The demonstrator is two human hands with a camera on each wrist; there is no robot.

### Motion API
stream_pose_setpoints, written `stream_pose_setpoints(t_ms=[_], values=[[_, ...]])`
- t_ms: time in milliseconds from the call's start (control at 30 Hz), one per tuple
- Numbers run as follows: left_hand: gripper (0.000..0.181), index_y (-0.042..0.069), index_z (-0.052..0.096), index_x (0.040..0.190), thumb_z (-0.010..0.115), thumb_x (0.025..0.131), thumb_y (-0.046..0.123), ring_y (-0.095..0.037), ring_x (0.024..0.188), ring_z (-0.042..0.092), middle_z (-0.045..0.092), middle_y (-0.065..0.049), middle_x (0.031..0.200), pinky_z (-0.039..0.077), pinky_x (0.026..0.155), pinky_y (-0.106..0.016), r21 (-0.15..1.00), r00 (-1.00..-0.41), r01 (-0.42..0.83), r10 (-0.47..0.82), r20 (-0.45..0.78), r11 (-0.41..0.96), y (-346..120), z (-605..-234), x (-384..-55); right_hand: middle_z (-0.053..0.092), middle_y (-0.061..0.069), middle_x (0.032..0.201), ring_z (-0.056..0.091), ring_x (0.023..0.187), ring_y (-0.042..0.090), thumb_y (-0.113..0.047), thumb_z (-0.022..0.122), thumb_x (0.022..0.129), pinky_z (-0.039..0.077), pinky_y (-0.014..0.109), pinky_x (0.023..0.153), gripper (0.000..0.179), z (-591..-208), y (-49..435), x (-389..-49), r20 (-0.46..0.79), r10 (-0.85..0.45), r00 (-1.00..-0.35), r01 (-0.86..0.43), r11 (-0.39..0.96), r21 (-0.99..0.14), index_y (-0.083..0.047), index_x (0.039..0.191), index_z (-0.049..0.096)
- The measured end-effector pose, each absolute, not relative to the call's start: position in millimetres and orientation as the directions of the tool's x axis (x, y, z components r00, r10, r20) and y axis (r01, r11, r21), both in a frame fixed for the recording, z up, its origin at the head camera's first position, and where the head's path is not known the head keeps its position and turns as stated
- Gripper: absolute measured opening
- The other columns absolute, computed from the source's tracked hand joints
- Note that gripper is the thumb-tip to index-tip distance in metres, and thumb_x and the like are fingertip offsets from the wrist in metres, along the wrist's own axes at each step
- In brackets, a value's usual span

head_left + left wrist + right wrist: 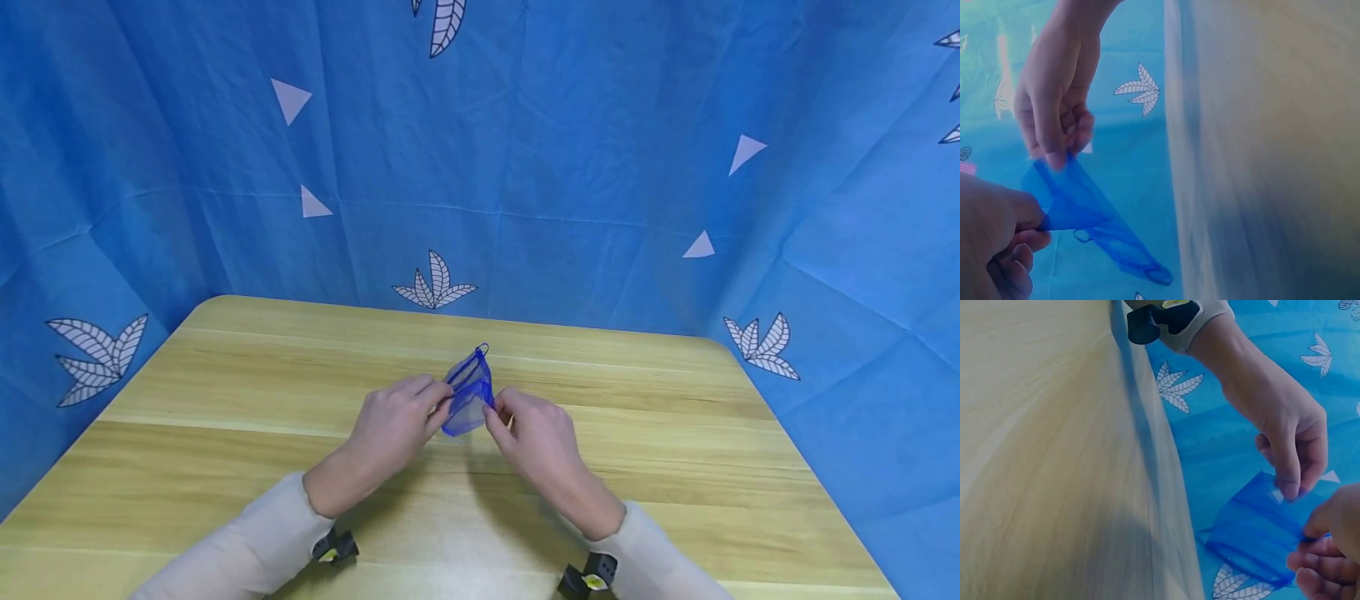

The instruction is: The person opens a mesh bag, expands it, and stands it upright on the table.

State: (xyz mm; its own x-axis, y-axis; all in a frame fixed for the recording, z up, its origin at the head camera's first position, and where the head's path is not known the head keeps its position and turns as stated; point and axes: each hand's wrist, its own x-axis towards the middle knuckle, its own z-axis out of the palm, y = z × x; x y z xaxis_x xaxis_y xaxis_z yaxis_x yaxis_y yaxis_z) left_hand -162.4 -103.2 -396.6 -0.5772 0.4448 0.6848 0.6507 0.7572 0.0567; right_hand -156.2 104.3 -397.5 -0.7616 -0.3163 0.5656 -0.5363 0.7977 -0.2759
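Note:
A small sheer blue drawstring pouch [469, 410] is held up above the table between both hands, its corded end with a small loop [483, 348] pointing away from me. My left hand [399, 421] pinches one edge of it between thumb and forefinger. On the other side, my right hand [537, 429] pinches the opposite edge near a corner. The left wrist view shows the thin fabric [1079, 197] stretched between the fingertips, with the looped end hanging free. In the right wrist view the pouch [1247, 531] looks flat and see-through; whether anything is inside cannot be told.
A pale wooden table [660, 433] lies under the hands. Behind it and at both sides hangs a blue curtain [570, 150] printed with white leaves and triangles. Small black devices [336, 547] are strapped at both wrists over light sleeves.

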Motion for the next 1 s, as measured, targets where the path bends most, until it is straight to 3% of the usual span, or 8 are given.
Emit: stream_pose_setpoints(t_ms=[267,367,467,533,733,1000], values=[[0.013,0.010,0.074,0.095,0.079,0.083,0.014,-0.014,0.069,0.066,0.070,0.000,0.084,0.054,0.055,-0.025,0.051,-0.567,0.655,0.445,0.694,0.754,-105,-393,-163,0.056,-0.014,0.062,0.045,0.050,0.001,-0.019,0.070,0.087,0.036,0.022,0.046,0.015,-397,103,-155,0.557,-0.307,-0.772,-0.535,0.787,-0.308,-0.020,0.075,0.061],[0.014,0.011,0.074,0.095,0.080,0.083,0.014,-0.015,0.072,0.067,0.070,-0.001,0.085,0.055,0.058,-0.027,0.020,-0.549,0.654,0.457,0.699,0.756,-106,-392,-162,0.062,-0.008,0.073,0.051,0.055,0.005,-0.022,0.071,0.088,0.039,0.022,0.048,0.012,-397,104,-154,0.569,-0.292,-0.768,-0.535,0.781,-0.321,-0.014,0.092,0.063],[0.015,0.010,0.074,0.095,0.080,0.082,0.013,-0.017,0.074,0.067,0.070,-0.002,0.087,0.056,0.060,-0.028,-0.035,-0.519,0.665,0.495,0.697,0.746,-105,-393,-161,0.064,0.000,0.091,0.059,0.067,0.012,-0.025,0.074,0.087,0.043,0.024,0.050,0.033,-397,104,-154,0.607,-0.283,-0.743,-0.547,0.779,-0.307,-0.010,0.113,0.060],[0.015,0.010,0.074,0.096,0.080,0.082,0.012,-0.017,0.075,0.067,0.069,-0.002,0.088,0.057,0.061,-0.028,-0.063,-0.500,0.679,0.523,0.690,0.732,-104,-394,-160,0.061,0.003,0.099,0.060,0.076,0.016,-0.024,0.076,0.086,0.046,0.026,0.052,0.039,-397,104,-154,0.638,-0.296,-0.711,-0.568,0.777,-0.272,-0.009,0.118,0.061],[0.016,0.010,0.072,0.097,0.079,0.083,0.012,-0.016,0.075,0.065,0.067,-0.001,0.089,0.056,0.061,-0.028,-0.053,-0.492,0.701,0.536,0.686,0.711,-101,-398,-158,0.058,0.000,0.093,0.054,0.081,0.019,-0.016,0.074,0.084,0.047,0.028,0.056,0.016,-403,103,-155,0.691,-0.387,-0.610,-0.648,0.745,-0.155,-0.013,0.099,0.069],[0.023,0.011,0.070,0.102,0.079,0.084,0.022,-0.019,0.084,0.068,0.070,-0.002,0.094,0.057,0.064,-0.032,0.095,-0.635,0.623,0.431,0.641,0.776,-98,-398,-157,0.060,-0.003,0.080,0.053,0.067,0.011,-0.012,0.069,0.083,0.044,0.026,0.052,0.006,-407,103,-157,0.750,-0.314,-0.583,-0.653,0.731,-0.201,-0.013,0.086,0.064]])
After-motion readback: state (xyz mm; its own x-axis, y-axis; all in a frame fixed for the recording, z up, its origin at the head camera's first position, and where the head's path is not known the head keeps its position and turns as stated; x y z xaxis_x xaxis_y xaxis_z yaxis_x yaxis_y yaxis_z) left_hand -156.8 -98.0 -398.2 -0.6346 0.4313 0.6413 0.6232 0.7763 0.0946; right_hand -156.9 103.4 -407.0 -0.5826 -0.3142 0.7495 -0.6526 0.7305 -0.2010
